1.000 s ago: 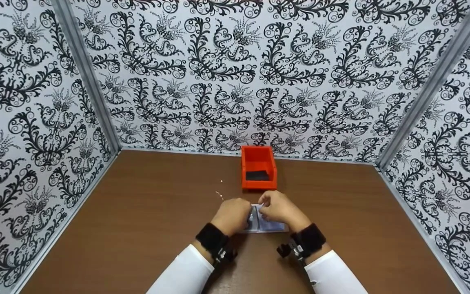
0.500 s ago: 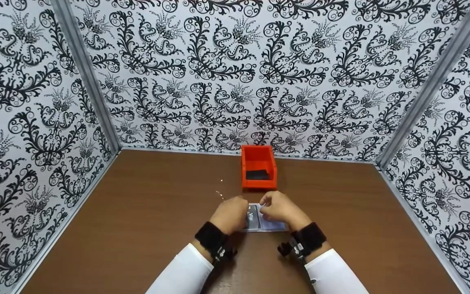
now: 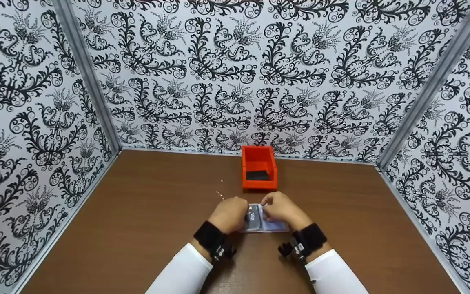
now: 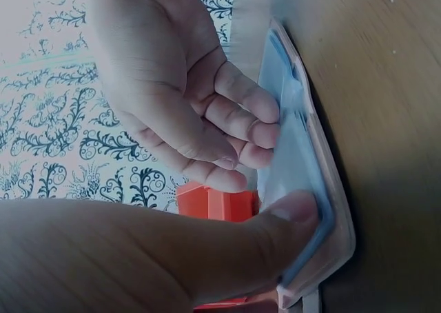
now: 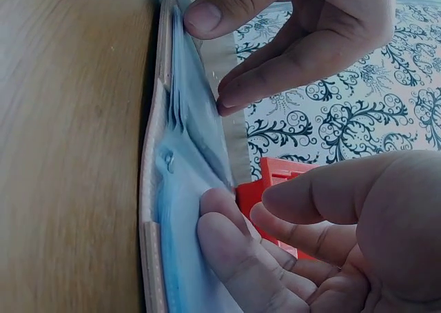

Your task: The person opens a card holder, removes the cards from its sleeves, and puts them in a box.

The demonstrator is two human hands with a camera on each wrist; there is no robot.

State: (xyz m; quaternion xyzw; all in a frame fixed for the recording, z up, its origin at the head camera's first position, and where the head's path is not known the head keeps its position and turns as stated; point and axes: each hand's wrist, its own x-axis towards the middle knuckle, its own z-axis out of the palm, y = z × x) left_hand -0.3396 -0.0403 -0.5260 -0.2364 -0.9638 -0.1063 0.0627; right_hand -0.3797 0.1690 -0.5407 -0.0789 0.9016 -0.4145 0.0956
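A card holder (image 3: pixel 273 225) with clear plastic sleeves lies spread on the table, shown from the side in both wrist views. A grey card (image 3: pixel 253 218) with "Vip" lettering shows in its left-hand page. My left hand (image 3: pixel 229 214) holds that page by its left side, its thumb (image 4: pixel 296 206) pressed on the plastic and its fingers curled toward the far edge. My right hand (image 3: pixel 280 207) rests fingertips (image 5: pixel 220 240) on the right-hand sleeves (image 5: pixel 186 216); its thumb and index finger stand apart. Wrist-side parts of the left fingers are hidden in the head view.
An orange bin (image 3: pixel 259 183) stands just beyond the hands with a dark flat object (image 3: pixel 258 175) inside. Small bright specks (image 3: pixel 220 195) show on the brown table (image 3: pixel 157 204) to the left. Patterned walls (image 3: pixel 235 81) enclose the back and sides.
My left hand has shifted slightly left, and more of the grey card with its lettering shows now. The right hand stays almost still over the right-hand page.
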